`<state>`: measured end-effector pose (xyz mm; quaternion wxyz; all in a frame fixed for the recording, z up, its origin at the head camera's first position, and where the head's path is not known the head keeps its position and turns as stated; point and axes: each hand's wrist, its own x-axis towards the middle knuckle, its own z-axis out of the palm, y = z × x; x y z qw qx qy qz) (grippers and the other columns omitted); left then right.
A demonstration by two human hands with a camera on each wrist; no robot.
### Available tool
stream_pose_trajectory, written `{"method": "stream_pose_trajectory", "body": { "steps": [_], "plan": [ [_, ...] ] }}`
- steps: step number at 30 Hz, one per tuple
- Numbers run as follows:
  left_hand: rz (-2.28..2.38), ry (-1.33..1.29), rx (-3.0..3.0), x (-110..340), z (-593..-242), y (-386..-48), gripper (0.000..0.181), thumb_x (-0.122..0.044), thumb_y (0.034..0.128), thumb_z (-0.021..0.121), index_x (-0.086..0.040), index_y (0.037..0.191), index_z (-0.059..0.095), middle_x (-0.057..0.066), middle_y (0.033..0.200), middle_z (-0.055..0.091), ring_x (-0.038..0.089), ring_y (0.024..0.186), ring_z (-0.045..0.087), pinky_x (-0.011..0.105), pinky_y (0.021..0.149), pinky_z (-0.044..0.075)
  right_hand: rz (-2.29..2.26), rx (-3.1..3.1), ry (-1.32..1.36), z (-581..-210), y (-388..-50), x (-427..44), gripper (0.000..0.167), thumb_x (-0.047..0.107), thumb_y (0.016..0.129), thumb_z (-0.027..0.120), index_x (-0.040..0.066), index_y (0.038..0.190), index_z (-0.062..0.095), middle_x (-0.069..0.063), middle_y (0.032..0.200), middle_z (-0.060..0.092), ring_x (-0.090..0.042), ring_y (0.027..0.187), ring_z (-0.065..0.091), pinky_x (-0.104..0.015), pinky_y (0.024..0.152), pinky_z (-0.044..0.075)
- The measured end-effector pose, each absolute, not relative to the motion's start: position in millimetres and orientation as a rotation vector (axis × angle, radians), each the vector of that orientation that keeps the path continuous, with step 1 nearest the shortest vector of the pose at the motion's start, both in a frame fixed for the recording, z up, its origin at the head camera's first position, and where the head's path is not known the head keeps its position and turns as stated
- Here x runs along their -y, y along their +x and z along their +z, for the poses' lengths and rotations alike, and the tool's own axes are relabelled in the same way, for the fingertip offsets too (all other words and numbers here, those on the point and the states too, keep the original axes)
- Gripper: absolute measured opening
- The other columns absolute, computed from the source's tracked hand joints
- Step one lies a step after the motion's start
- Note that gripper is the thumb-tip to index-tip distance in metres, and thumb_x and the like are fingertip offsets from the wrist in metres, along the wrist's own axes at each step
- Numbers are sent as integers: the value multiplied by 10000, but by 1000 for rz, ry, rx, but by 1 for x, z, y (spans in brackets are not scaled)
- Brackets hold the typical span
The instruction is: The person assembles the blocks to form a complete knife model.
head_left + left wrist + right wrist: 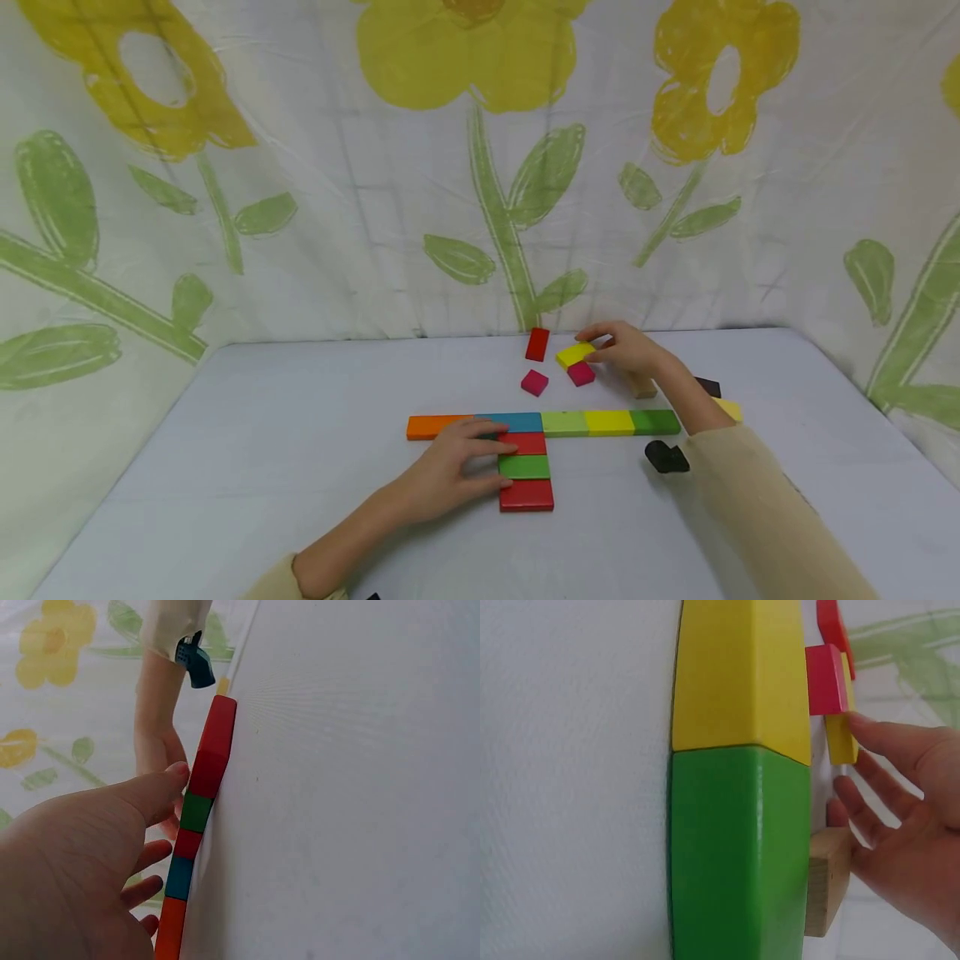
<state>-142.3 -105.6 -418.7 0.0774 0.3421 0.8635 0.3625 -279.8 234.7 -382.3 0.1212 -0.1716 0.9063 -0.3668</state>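
My left hand [442, 471] lies beside a column of a red block [534, 443], a green block [531, 467] and another red block [527, 496]. Its outstretched fingertips touch the column's left side. The column runs down from a row of flat blocks: orange [431, 428], blue [517, 422], light green [564, 423], yellow [609, 422] and dark green [655, 422]. Behind the row, my right hand [630, 348] pinches a loose yellow block [572, 355] between thumb and index finger, other fingers spread. A magenta block [825, 679] sits just in front of it.
Another magenta block [535, 383] and a red block [537, 344] lie at the back. A plain wooden block [829, 881] is under my right hand's side. Farther right are a black block [708, 387] and a pale yellow one [729, 408]. A flowered cloth [315, 275] hangs behind the table.
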Motion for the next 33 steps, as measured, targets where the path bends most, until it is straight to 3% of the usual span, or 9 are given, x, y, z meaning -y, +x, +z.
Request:
{"method": "stream_pose_trajectory", "body": {
  "steps": [8, 15, 24, 33],
  "plan": [
    [1077, 972, -2614, 106, -418, -143, 445, -336, 974, 770, -196, 1393, 714, 41, 1530, 576, 297, 1463, 426, 658, 1169, 365, -1032, -2639, -474, -384, -285, -234, 401, 81, 1023, 646, -31, 1408, 619, -278, 1445, 568, -417, 1220, 543, -488, 1051, 514],
    [1077, 969, -2628, 106, -419, -143, 448, -348, 970, 776, -197, 1388, 719, 40, 1538, 566, 287, 1464, 423, 650, 1169, 369, -1029, -2641, -464, -385, -286, -235, 392, 69, 1020, 659, -32, 1398, 626, -273, 1420, 577, -397, 1191, 544, -420, 1003, 520],
    [1072, 985, -2638, 105, -421, -145, 445, -353, 965, 780, -203, 1380, 725, 32, 1530, 573, 262, 1456, 435, 634, 1171, 375, -1018, -2677, -354, -386, -290, -232, 391, 147, 1011, 704, -15, 1362, 642, -256, 1367, 572, -399, 1201, 535, -463, 1028, 515],
    [1067, 1003, -2648, 107, -421, -144, 443, -360, 963, 781, -201, 1374, 730, 31, 1527, 578, 255, 1447, 446, 627, 1173, 373, -1002, -2685, -314, -386, -290, -228, 369, 124, 995, 716, -9, 1336, 667, -252, 1361, 574, -393, 1216, 514, -449, 1011, 517]
  ]
}}
